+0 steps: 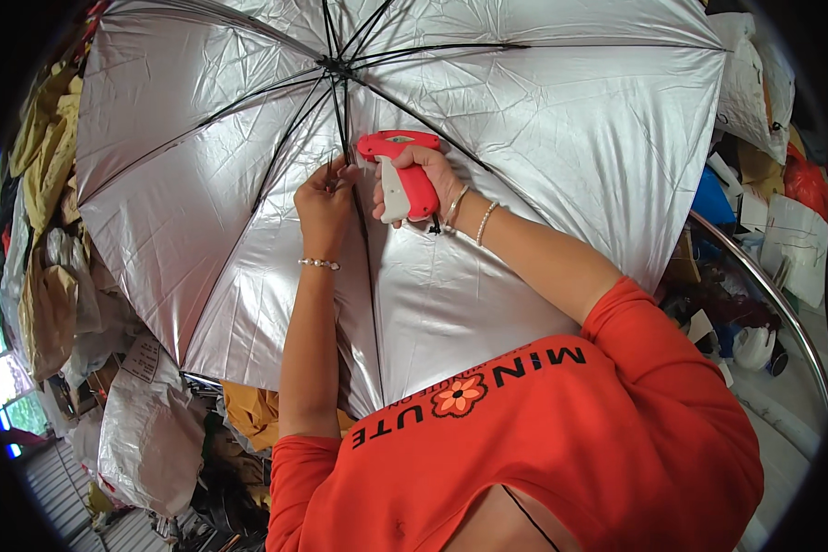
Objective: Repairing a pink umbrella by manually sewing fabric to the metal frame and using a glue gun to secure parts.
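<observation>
Right hand (430, 173) grasps a red-and-white tagging gun (396, 191), its nose pointing left toward the left hand (326, 200). The left fingertips meet beside a dark rib (343, 120); whether they pinch anything, I cannot tell. Behind both hands spreads an open umbrella (552, 110), silvery inside, its black hub (336, 67) above them. Plastic bags (152, 437) crowd beyond its left edge.
</observation>
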A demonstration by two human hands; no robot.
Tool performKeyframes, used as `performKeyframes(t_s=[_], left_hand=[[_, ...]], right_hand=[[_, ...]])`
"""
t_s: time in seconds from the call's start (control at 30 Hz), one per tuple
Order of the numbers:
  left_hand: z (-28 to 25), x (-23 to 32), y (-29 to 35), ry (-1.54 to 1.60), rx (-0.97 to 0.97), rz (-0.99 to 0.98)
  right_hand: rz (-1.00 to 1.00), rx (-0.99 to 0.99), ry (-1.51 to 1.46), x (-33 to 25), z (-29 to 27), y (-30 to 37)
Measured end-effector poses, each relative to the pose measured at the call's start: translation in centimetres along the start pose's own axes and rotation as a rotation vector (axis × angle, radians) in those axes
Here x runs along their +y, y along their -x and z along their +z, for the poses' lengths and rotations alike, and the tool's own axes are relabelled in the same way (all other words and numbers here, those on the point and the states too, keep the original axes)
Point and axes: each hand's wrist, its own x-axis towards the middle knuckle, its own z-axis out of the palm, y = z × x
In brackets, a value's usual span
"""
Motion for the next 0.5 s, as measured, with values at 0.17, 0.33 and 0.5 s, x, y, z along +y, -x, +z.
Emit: performKeyframes(t_s=[0.17,0.33,0.5], left_hand=[[-0.57,0.45,0.14,0.015,-0.026,-0.064],[-0.79,0.09,0.0,0.071,0.0,-0.068],[-0.64,-0.26,-0.1,0.066,0.018,-0.067]], right_hand=[[0.062,0.02,0.033,-0.44,0.13,-0.01],[0.083,-0.006,0.059,-0.53,0.09,0.09],[0.097,-0.022,0.074,-0.56,-0.39,0.05]])
